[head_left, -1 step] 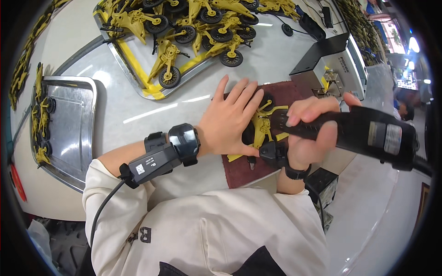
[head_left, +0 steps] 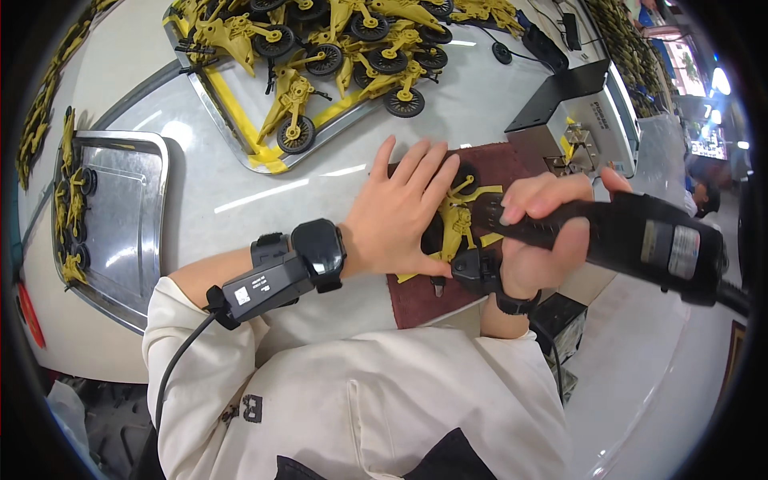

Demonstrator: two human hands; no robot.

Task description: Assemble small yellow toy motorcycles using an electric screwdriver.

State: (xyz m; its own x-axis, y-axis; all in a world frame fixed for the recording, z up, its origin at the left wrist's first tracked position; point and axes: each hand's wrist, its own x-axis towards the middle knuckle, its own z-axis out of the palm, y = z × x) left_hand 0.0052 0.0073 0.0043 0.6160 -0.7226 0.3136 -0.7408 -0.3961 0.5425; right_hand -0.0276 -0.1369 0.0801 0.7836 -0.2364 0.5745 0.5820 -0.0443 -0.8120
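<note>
My left hand (head_left: 394,212) lies flat with its fingers spread at the left side of a yellow toy motorcycle (head_left: 456,222) with black wheels. Its thumb presses at the toy's near end, and part of the toy is hidden by the hand. Underneath is a dark red cloth mat (head_left: 418,306). Wrapped in my right hand (head_left: 538,232) is a black corded electric screwdriver (head_left: 632,236), tilted, with its front end over the toy's right side. Its tip cannot be made out. Black devices are strapped to both wrists.
A metal tray with yellow tape (head_left: 254,160) at the back bears a heap of yellow toy motorcycles (head_left: 352,48). Another metal tray (head_left: 120,216) at the left holds several more. A box-shaped device with a black lid (head_left: 588,120) stands right of the mat. Cables lie behind it.
</note>
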